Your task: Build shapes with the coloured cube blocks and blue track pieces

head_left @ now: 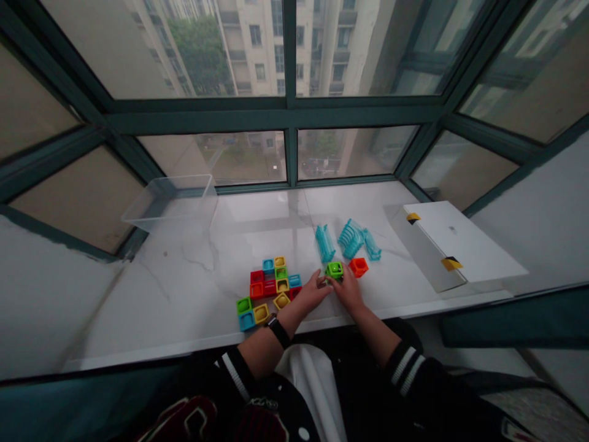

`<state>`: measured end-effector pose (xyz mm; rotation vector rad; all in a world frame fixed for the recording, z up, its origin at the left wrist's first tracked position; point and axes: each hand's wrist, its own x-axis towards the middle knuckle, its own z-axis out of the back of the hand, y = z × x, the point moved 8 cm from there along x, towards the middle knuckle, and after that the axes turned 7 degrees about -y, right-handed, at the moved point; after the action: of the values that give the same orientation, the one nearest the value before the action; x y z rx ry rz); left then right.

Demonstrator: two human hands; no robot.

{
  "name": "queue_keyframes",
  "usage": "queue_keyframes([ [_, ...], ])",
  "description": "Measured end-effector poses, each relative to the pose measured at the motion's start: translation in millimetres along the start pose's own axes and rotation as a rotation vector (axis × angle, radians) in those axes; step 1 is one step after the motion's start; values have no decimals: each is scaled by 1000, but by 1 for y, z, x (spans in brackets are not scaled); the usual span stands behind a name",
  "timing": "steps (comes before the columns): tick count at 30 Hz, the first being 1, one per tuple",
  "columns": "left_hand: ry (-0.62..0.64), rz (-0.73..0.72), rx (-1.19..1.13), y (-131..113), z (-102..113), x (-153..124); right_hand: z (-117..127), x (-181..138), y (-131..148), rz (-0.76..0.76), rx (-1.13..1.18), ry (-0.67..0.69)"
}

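One green block point(334, 270), just left of the orange block point(358, 267), pinched in the right hand point(348, 291); left hand point(315, 293) half-curled farther left, hold unclear; block probably light, stiff, best gripped by opposite sides.

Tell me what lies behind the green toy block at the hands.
Beyond the green toy block, toward the window, lie translucent blue ribbed pieces. Whatever is directly beneath the block is covered and cannot be seen.

A white ledge point(138, 307) bears coloured blocks point(269, 286), turquoise pieces point(351, 239) and a bin point(165, 219).
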<state>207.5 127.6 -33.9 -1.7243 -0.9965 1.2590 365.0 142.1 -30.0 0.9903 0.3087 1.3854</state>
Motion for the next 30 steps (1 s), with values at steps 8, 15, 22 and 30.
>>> queue_keyframes([
  [8, -30, -6, -27, -57, 78, -47, -4, 4, -2, 11, -4, 7],
  [15, -294, -46, 56, -63, 170, -99, -3, 7, -3, 6, 0, 9],
  [22, -400, -85, 201, -59, 195, -126, -5, 2, -14, -50, -3, 24],
  [30, -402, -464, 1041, -78, 150, -128, 11, -57, -29, -154, 140, -68],
])
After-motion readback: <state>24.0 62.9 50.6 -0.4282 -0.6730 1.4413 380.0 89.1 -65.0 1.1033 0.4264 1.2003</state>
